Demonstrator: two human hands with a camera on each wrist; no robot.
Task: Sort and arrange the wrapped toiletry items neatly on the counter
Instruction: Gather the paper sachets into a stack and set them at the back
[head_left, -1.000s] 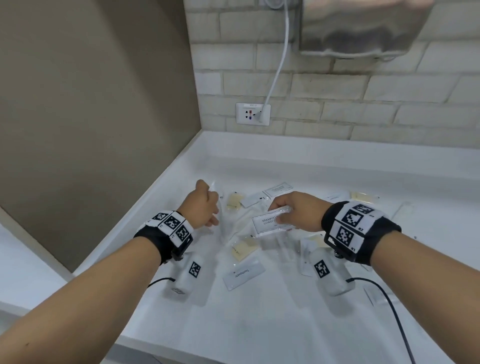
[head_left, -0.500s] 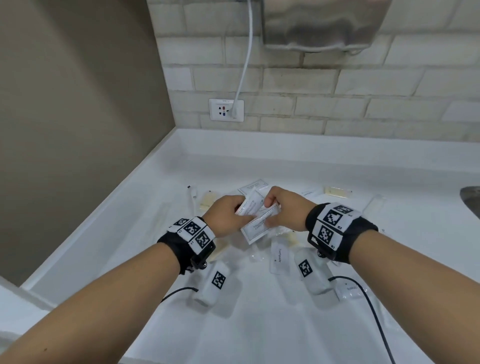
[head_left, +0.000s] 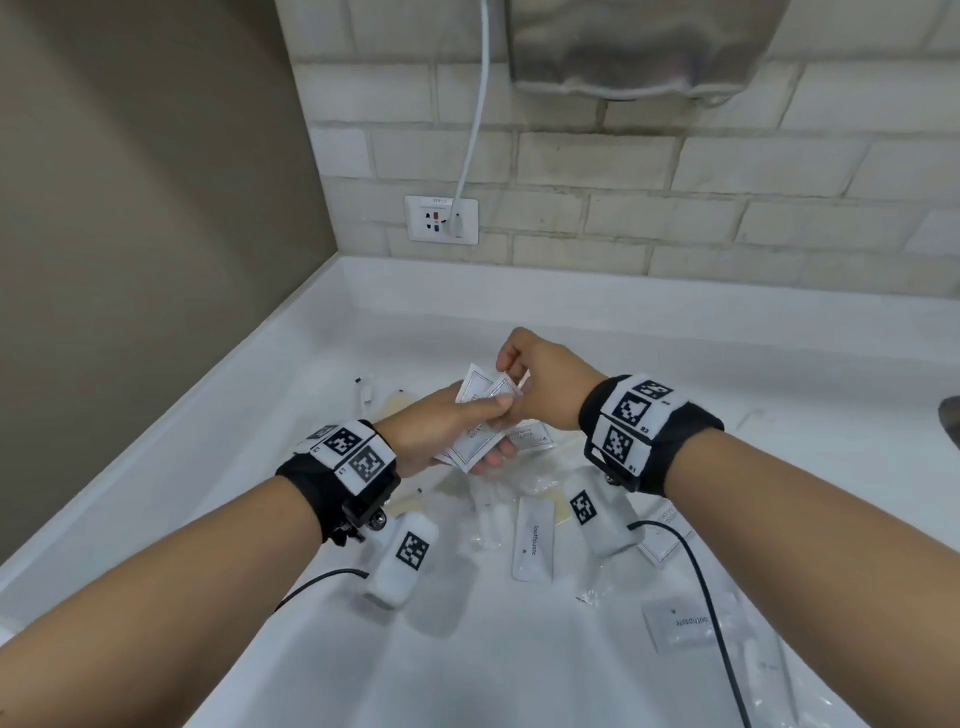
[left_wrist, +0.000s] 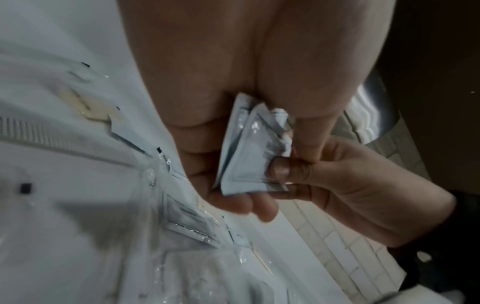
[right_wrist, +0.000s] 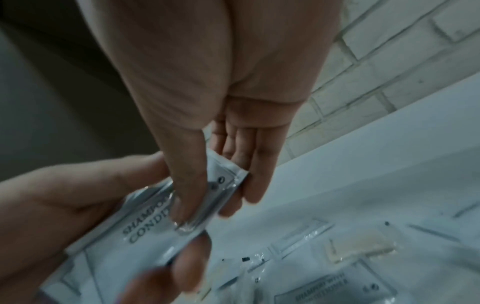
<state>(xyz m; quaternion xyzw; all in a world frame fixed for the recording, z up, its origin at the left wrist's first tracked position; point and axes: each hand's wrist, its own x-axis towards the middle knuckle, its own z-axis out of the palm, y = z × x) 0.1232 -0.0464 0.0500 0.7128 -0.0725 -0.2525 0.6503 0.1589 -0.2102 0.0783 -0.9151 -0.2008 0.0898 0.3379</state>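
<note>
Head view: both hands meet above the white surface, near its back left corner. The left hand is curled round a small stack of shampoo sachets, thumb on top and fingers below. The right hand pinches the upper edge of the same stack between thumb and forefinger. Below the hands, wrapped items lie scattered on the surface: a toothpaste sachet lying lengthwise, a second toothpaste sachet nearer the right, one more shampoo sachet just under the hands, and cream-coloured packets to the left. A wall socket with a white cable plugged in sits on the brick wall behind, under a metal hand dryer.

Left wrist view: the left hand holds the shampoo sachets fanned between thumb and fingers; the right hand comes in from the right, its thumb pressed on the front sachet. More sachets lie blurred on the surface below.

Right wrist view: the right hand has its thumb on top of the shampoo sachets and its straighter fingers behind the top edge. The left hand grips the stack from below. Another shampoo sachet lies flat on the surface, with a cream-coloured packet beside it.
</note>
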